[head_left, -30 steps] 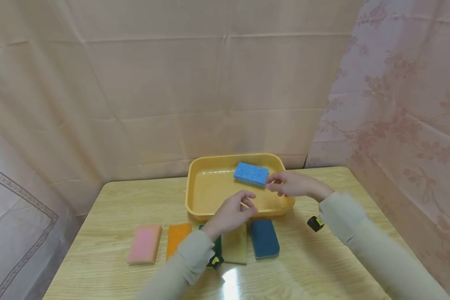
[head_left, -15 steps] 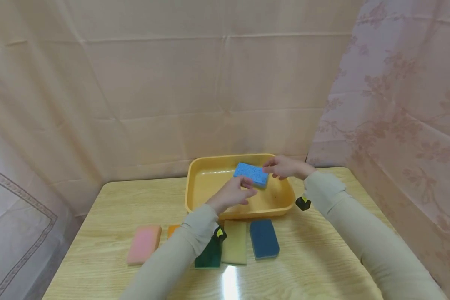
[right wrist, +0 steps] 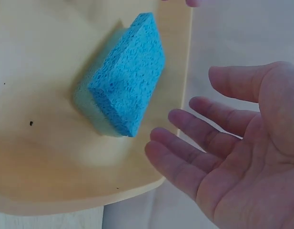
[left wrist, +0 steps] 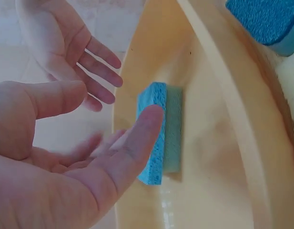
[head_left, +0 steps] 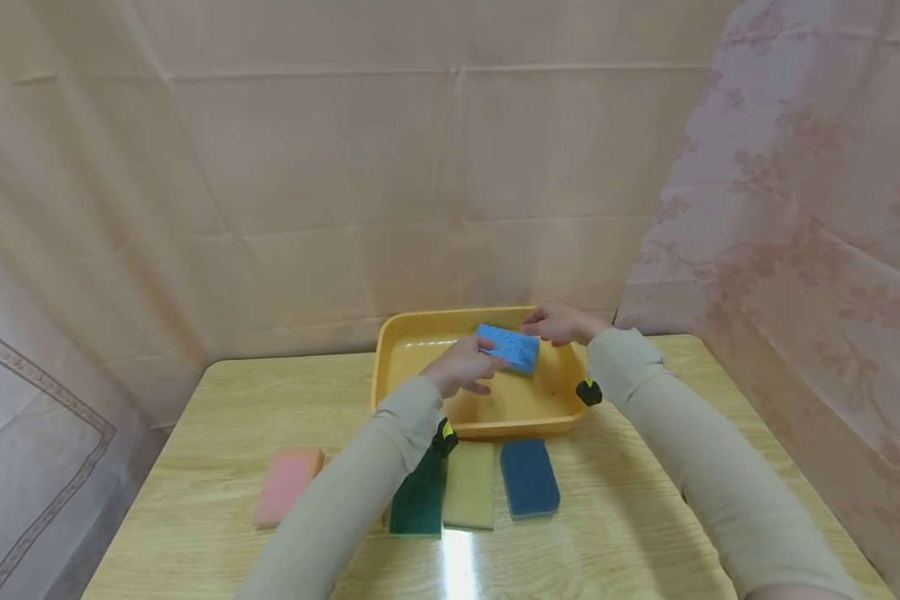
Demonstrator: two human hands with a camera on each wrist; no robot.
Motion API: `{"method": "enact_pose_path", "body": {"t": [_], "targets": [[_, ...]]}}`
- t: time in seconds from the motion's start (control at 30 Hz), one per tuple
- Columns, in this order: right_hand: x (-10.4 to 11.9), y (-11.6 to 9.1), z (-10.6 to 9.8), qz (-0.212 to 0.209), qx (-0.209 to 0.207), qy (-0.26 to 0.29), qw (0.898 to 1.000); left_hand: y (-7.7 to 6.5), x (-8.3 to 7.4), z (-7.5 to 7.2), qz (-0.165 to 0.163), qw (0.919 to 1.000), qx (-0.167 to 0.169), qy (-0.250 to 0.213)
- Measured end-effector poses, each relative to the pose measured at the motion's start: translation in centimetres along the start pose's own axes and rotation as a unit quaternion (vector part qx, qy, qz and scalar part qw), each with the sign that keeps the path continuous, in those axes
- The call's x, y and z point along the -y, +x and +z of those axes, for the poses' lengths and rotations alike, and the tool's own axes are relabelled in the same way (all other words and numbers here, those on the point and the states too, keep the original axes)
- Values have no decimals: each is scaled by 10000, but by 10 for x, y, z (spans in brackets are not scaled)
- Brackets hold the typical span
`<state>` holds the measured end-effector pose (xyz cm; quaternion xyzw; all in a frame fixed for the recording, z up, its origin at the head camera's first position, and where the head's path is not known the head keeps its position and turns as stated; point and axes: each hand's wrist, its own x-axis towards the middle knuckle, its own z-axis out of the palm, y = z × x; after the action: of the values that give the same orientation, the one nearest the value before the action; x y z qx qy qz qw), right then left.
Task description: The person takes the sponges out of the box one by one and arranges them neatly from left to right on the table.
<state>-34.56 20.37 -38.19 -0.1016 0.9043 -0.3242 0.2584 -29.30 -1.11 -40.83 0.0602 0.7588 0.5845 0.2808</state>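
A blue sponge (head_left: 517, 350) with a pale underside lies in a yellow plastic tray (head_left: 510, 429). Above the tray, my left hand (head_left: 461, 367) overlaps the sponge's left end in the head view, with its fingers extended and thumb apart. My right hand (head_left: 562, 323) hovers over the tray's back right corner. The right wrist view shows a gap between its spread, relaxed fingers (right wrist: 185, 164) and the blue sponge (right wrist: 130, 74). Neither hand holds anything; in the left wrist view the left index finger (left wrist: 137, 143) passes in front of the sponge.
Along the tray's front lie a pink sponge (head_left: 288, 487), a dark green pad (head_left: 417, 500), a pale yellow pad (head_left: 469, 487) and a dark blue sponge (head_left: 529, 479) on the wooden table (head_left: 615, 533). A beige curtain (head_left: 307, 192) hangs close behind the tray.
My right hand has moved back and slightly left to the tray's back right corner. My left hand has moved farther over the tray; its sleeve now covers the orange sponge.
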Motion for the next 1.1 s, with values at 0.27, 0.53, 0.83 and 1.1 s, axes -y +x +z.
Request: {"method": "enact_pose_path", "body": {"t": [0.27,0.53,0.83,1.1], "targets": [[-8,15,4,-172,-123,-116,9997,10,6,-6,-698,9964,36,-477],[-11,30,10,-157,-184,-491,9985,20,12,-9,-1145,9857,152,-1227],[-13,36,11,273,-318,-802,9959,29,15,-3,-1177,9668,464,-2221],[-28,48,15,313,-344,-874,9951,35,19,8,-996,9637,269,-2461]]}}
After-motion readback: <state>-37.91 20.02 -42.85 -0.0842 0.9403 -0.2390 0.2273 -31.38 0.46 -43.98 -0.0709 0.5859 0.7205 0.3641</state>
